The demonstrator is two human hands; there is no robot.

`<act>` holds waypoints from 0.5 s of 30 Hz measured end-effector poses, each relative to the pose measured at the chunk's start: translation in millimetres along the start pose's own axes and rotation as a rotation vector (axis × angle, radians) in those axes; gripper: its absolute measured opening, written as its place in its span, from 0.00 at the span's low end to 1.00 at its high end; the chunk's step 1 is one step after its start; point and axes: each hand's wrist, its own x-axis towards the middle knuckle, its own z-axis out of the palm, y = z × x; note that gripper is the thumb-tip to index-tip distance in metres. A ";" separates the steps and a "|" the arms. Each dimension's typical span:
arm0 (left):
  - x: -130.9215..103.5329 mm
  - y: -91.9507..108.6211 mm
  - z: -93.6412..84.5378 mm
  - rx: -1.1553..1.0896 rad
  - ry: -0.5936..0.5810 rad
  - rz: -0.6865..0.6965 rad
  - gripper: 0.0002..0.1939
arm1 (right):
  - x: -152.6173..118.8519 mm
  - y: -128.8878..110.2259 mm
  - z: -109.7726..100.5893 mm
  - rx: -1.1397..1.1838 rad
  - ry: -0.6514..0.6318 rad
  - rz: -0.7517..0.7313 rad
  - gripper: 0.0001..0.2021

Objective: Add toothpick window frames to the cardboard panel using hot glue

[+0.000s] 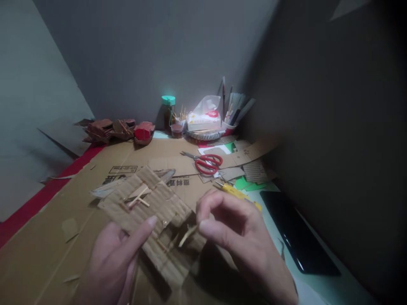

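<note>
My left hand (119,258) grips the near left edge of a corrugated cardboard piece (173,203), thumb on its face. The piece is tilted above the work surface and has cut-out openings. Small pale sticks (139,197) cross the opening at its upper left. Over the lower right opening, my right hand (237,233) pinches a short, thin strip (187,236) between thumb and fingertips; it looks like wood or card. Whether the strip touches the cardboard I cannot tell.
Red-handled scissors (208,164) and a yellow glue gun-like tool (240,194) lie beyond my hands. A dark flat device (295,233) lies at right. Behind stand a tissue pack (203,120), a cup of brushes (229,127), a green-lidded bottle (168,110) and reddish cardboard forms (100,130).
</note>
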 end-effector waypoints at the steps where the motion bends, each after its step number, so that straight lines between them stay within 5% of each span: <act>1: 2.7 -1.3 0.0 0.025 0.000 0.021 0.28 | 0.5 0.6 -2.2 0.077 0.006 0.009 0.05; 11: 24.2 -11.7 3.7 0.279 0.016 0.127 0.40 | -3.8 -13.4 -9.7 0.178 -0.011 -0.118 0.03; 15: 25.6 -20.5 3.4 0.384 0.117 0.219 0.40 | -7.3 -19.5 -11.3 0.229 -0.042 -0.213 0.02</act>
